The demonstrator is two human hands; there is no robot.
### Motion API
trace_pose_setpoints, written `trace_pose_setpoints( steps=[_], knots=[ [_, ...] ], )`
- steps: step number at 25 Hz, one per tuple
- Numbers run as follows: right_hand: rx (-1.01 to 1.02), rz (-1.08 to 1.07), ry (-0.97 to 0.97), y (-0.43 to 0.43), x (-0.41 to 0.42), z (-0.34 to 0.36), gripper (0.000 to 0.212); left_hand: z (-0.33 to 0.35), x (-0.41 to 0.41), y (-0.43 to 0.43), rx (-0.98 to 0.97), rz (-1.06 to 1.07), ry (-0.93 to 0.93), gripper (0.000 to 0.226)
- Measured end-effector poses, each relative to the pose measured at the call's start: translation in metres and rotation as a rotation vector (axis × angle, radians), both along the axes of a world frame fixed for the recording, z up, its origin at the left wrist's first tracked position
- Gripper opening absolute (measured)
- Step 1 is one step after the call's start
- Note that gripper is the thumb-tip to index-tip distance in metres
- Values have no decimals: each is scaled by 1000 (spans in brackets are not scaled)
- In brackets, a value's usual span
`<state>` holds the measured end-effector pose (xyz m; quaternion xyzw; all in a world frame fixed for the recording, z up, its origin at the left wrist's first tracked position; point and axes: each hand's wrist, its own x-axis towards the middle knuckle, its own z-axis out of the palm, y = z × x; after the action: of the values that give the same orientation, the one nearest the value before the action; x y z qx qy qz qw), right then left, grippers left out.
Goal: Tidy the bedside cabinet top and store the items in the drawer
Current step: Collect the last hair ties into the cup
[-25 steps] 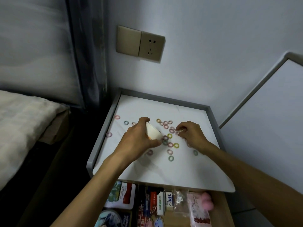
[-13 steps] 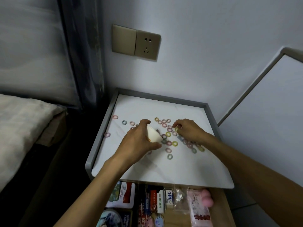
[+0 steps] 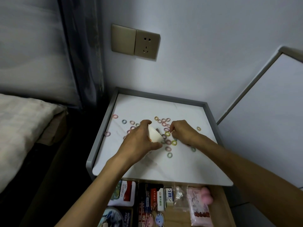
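Several small coloured hair-tie rings (image 3: pixel 168 142) lie scattered on the white cabinet top (image 3: pixel 180 166). My left hand (image 3: pixel 139 141) grips a small white paper cup (image 3: pixel 154 135), tilted on its side with its mouth toward the rings. Just to its right, my right hand (image 3: pixel 182 131) has curled fingers and pinches at rings beside the cup's mouth. More rings lie apart at the left (image 3: pixel 115 116) and one at the right (image 3: pixel 198 128). Below the top, the drawer (image 3: pixel 218 208) stands open.
The open drawer holds several packets, small boxes, a tin (image 3: pixel 124 193) and a pink soft item (image 3: pixel 207 194). A grey raised rim (image 3: pixel 100 136) borders the top on three sides. A bed (image 3: pixel 21 128) lies left; a wall socket (image 3: pixel 146 45) hangs above.
The view has shifted slightly. My right hand moved a little left along the rings toward the cup; my left hand keeps the cup tilted in the same spot.
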<state>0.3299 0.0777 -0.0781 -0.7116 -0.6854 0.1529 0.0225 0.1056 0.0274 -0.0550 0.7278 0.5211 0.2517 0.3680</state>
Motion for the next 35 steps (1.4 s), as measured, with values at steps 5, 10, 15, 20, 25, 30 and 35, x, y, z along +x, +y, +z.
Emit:
trace_pose_setpoints(
  steps=[5,10,15,20,25,30,35],
  knots=[
    [196,-107,384,-7,-11,45,16,-4,1,2,-3,4,-4,88],
    [-10,280,657,-37,-48,79,17,-3,7,4,-15,10,-82,102],
    [128,229,649,-38,-29,75,20,-1,6,2,-5,21,-93,102],
    [43,-296,105,-30,46,36,48,1,3,2,-7,24,-99,97],
    [27,-343,197,-30,56,2,44,2,3,1,-8,11,-89,94],
    [108,-215,222,-30,44,0,11,2,2,1,-9,4,-85,92],
    [61,-197,84,-26,34,-1,17,3,4,0,-7,-10,-78,92]
  ],
)
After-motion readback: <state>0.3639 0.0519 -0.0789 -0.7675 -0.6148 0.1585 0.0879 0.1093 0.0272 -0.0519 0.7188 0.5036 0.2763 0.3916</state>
